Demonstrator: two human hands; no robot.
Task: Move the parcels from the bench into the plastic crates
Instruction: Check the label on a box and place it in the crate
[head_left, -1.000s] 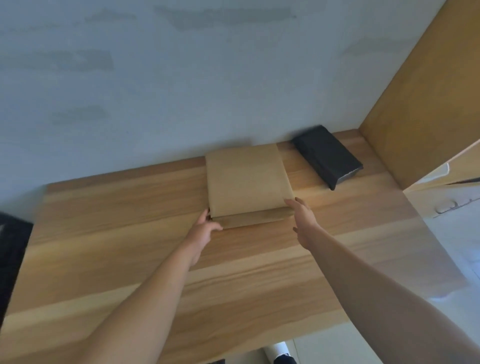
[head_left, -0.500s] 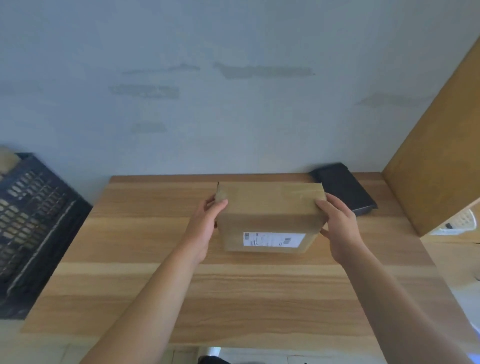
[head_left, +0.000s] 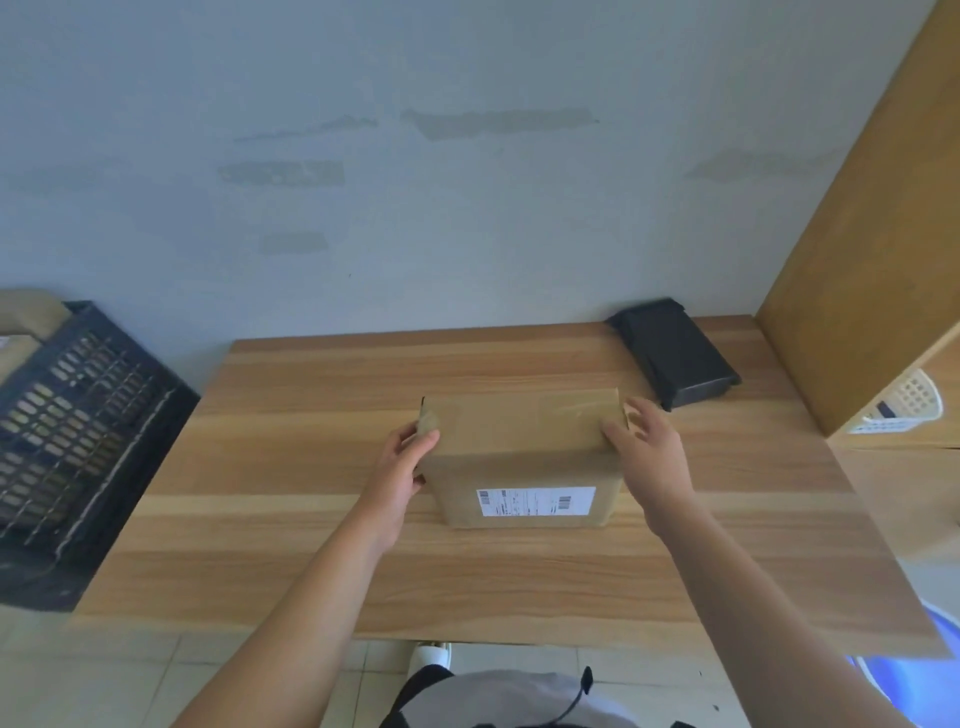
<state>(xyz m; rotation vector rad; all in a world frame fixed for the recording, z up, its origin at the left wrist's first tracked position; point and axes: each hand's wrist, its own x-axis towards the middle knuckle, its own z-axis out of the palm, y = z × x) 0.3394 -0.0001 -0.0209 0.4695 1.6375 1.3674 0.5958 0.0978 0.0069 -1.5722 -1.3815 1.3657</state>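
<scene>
At the far left, a dark plastic crate (head_left: 78, 431) with a lattice wall stands on the floor beside the left end of the wooden bench (head_left: 311, 561). Something of cardboard colour shows behind its top corner, but it is too much cut off to name.

The left hand (head_left: 402, 470) is at the left end of the brown cardboard parcel (head_left: 524, 447). Its thumb lies on the top edge and the fingers go around the side, so it grips the parcel there. The parcel is in the middle of the bench, a little toward the wall; I cannot tell if it rests on the wood or is just lifted. On its front face there is a white shipping label (head_left: 535, 502) with barcodes, and clear tape shines on the top.

The right hand (head_left: 649, 452) is at the right end of the parcel. Its fingers are spread and rather straight, the thumb touching the top right corner, not closed around anything.

Further right, a flat black parcel (head_left: 675, 351) lies at the back of the bench near the wall, close to a wooden cabinet (head_left: 872, 234). A white basket (head_left: 909, 405) shows inside the cabinet.
</scene>
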